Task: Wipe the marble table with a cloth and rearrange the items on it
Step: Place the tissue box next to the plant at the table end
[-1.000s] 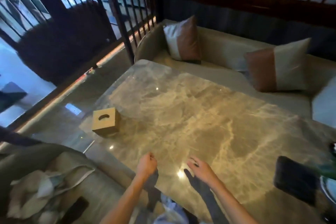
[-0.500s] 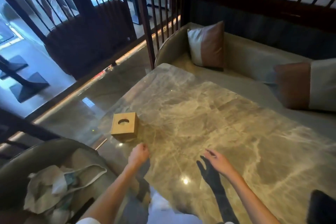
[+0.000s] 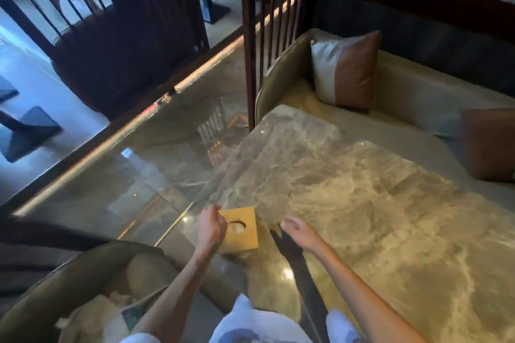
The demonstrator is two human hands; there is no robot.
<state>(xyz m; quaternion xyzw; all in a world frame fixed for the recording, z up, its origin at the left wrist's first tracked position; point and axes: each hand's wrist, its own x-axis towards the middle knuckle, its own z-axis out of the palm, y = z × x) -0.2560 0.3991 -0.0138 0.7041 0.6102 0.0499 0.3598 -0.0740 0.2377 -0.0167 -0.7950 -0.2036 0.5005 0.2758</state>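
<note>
A square wooden tissue box (image 3: 245, 234) with a round hole in its top stands near the left front corner of the marble table (image 3: 362, 203). My left hand (image 3: 210, 227) is on the box's left side, with its fingers curled over the top edge beside the hole. Just right of the box, my right hand (image 3: 299, 232) hovers over the marble with fingers apart and nothing in it; it does not touch the box. A pale crumpled fabric bundle (image 3: 92, 312) lies on the chair seat at lower left.
A rounded olive chair (image 3: 69, 273) stands left of the table's front corner. A beige sofa (image 3: 404, 97) with brown-and-white cushions (image 3: 345, 69) runs along the far side. A dark wooden lattice screen post (image 3: 249, 64) rises at the table's far left corner.
My view has swung left and closer to the box. My left hand has moved forward onto the box's left side, and my right hand has moved left toward its right side.
</note>
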